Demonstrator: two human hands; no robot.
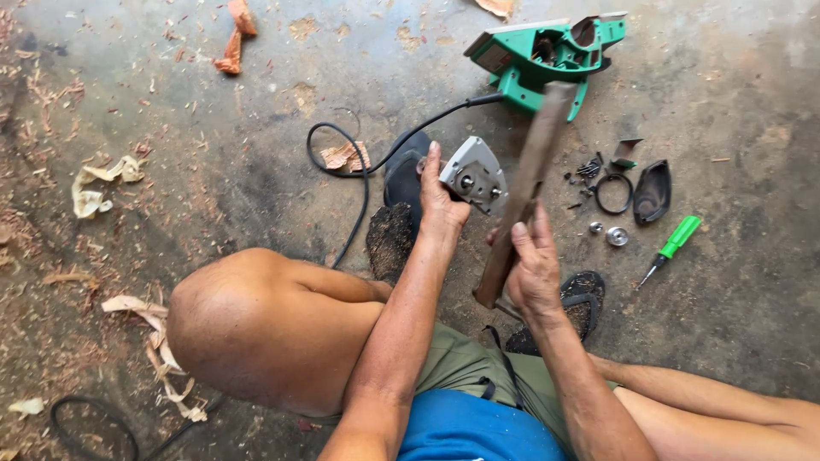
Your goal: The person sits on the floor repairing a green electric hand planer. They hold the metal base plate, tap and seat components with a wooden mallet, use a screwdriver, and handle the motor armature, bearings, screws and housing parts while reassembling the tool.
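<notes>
The left hand (440,201) is clamping the grey motor part (475,177) down on the floor (213,171), while the right hand (534,269) is gripping a long wooden stick (525,192) raised over it. If the stick is coming down crooked, it could be hitting the fingers (433,158), or knocking the part loose.

Under the left hand's fingers (437,183) sits a pale grey metal housing (475,175) with dark bolt holes. The right hand's fingers (528,248) wrap a brown, rust-toned flat bar (525,183). Beyond the fingertips lies a bright green tool body (547,55) with a black cord (367,162). To the right of the right fingers rest a green-handled screwdriver (670,248), a black ring (612,193), a black cover (653,191) and silver washers (617,236). The floor (213,171) is mottled grey, speckled with tan shavings.
</notes>
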